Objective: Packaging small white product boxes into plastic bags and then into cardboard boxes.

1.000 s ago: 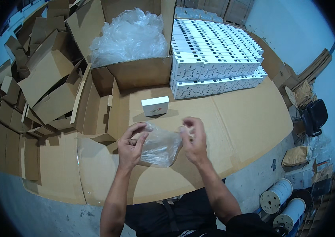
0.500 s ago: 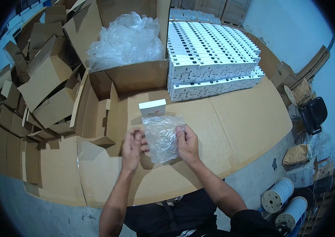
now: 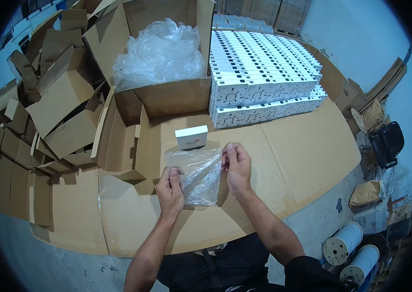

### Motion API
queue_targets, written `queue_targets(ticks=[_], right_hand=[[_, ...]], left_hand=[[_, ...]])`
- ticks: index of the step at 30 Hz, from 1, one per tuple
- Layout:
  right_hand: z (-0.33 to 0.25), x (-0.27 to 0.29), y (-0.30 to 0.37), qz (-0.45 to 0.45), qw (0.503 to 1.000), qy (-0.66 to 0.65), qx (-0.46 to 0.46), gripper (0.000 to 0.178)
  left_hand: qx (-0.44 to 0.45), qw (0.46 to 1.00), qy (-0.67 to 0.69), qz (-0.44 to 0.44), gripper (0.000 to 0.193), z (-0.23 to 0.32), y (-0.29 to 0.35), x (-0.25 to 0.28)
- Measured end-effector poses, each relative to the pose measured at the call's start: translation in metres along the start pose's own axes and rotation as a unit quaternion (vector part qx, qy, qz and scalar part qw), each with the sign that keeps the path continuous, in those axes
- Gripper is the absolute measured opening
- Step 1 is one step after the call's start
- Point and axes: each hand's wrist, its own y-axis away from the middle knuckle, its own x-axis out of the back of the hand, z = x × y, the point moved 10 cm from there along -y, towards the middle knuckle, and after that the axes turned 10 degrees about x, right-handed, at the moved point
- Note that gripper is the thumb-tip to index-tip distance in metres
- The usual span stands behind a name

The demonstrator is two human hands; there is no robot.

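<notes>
A clear plastic bag (image 3: pixel 197 177) is stretched between my two hands above the cardboard-covered table. My left hand (image 3: pixel 171 190) pinches its left side, thumb on top. At the bag's upper right corner, my right hand (image 3: pixel 236 165) grips the edge between thumb and fingers. Just beyond the bag, a small white box (image 3: pixel 191 137) with a small red mark stands on the table, apart from both hands. The bag looks flat, with nothing visible inside it.
Rows of white boxes (image 3: pixel 264 92) are stacked at the back right. A large carton (image 3: pixel 176 97) holds crumpled clear plastic bags (image 3: pixel 159 56). Beside it stands an open narrow carton (image 3: pixel 130 141), and empty cardboard boxes (image 3: pixel 65 102) pile up on the left. Cable spools (image 3: pixel 344 243) sit on the floor at right.
My left hand has closed on the bag's left side, where its fingers were loose before. My right hand has risen slightly and the bag is spread flatter, uncovering more of the small white box.
</notes>
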Motion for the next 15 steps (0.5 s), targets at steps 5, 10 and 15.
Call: queue_targets(ticks=[5, 10, 15], right_hand=[[-0.106, -0.051, 0.002, -0.164, 0.823, 0.382, 0.387, 0.025], [-0.095, -0.092, 0.019, -0.275, 0.748, 0.419, 0.435, 0.026], [-0.089, -0.092, 0.022, -0.263, 0.759, 0.408, 0.434, 0.023]], left_hand=[[-0.011, 1.000, -0.012, 0.000, 0.032, -0.002, -0.001, -0.004], [-0.021, 1.000, -0.013, 0.000, 0.031, -0.005, -0.001, -0.003], [-0.019, 0.999, -0.038, -0.011, 0.028, 0.004, 0.001, -0.009]])
